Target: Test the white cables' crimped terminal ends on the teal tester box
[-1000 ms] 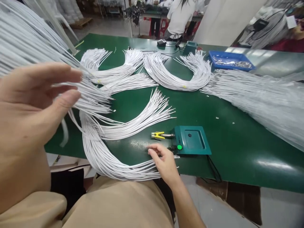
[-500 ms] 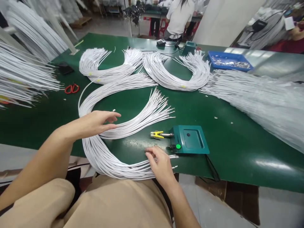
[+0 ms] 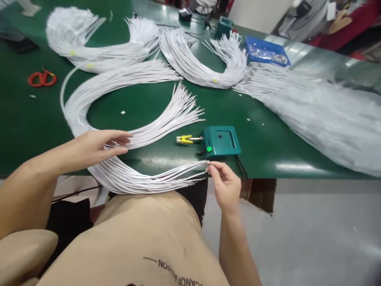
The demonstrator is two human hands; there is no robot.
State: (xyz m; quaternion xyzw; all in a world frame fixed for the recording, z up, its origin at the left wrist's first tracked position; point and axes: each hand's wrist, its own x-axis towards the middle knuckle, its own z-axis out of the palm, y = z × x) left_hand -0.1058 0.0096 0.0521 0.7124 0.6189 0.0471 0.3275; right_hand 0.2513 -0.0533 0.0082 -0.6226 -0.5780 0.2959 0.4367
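A bundle of white cables [image 3: 116, 180] curves along the front edge of the green table, its loose ends pointing right. At those ends my right hand [image 3: 224, 184] has thumb and forefinger pinched on the tip of a white cable. My left hand [image 3: 102, 145] hovers over or rests lightly on the bundle's left bend, fingers stretched and apart; whether it touches the cables is unclear. Another fanned-out white bundle [image 3: 157, 129] lies just beyond that hand. A green device [image 3: 223, 139] with a yellow clip [image 3: 185, 139] on its metal rod stands just beyond my right hand.
More white cable bundles [image 3: 205, 67] lie at the back of the table [image 3: 143, 103]. Red-handled scissors [image 3: 42, 78] are at the left. A blue tray [image 3: 268, 51] of small parts sits back right, near cables in clear plastic [image 3: 321, 115]. A person's red sleeve [image 3: 345, 29] shows behind.
My right hand has moved right, from above the cables to their ends, and now pinches a tip. My left hand stays open by the bend. The view has tilted downward.
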